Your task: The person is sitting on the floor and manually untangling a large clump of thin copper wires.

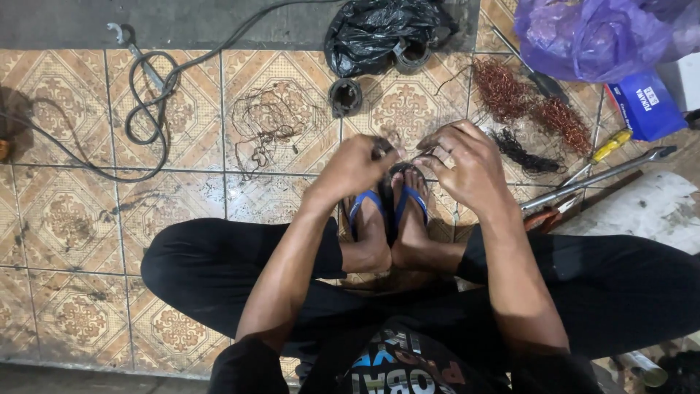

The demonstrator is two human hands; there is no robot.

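I sit on a patterned tile floor with my feet together in blue-strapped sandals (386,211). Above my toes, my left hand (355,166) is closed around a small dark tool or part (380,149). My right hand (467,164) pinches thin dark wire (425,152) that runs between the two hands. What lies under the hands is mostly hidden; a dark round object (399,171) shows between them, at my toes.
Tangled copper wire (529,102) and a dark wire bundle (521,152) lie at right, beside a screwdriver (609,146), a metal bar (598,179) and pliers (547,217). A black bag (379,29), a ring-shaped part (345,96), loose thin wire (266,124) and a black cable (146,109) lie ahead.
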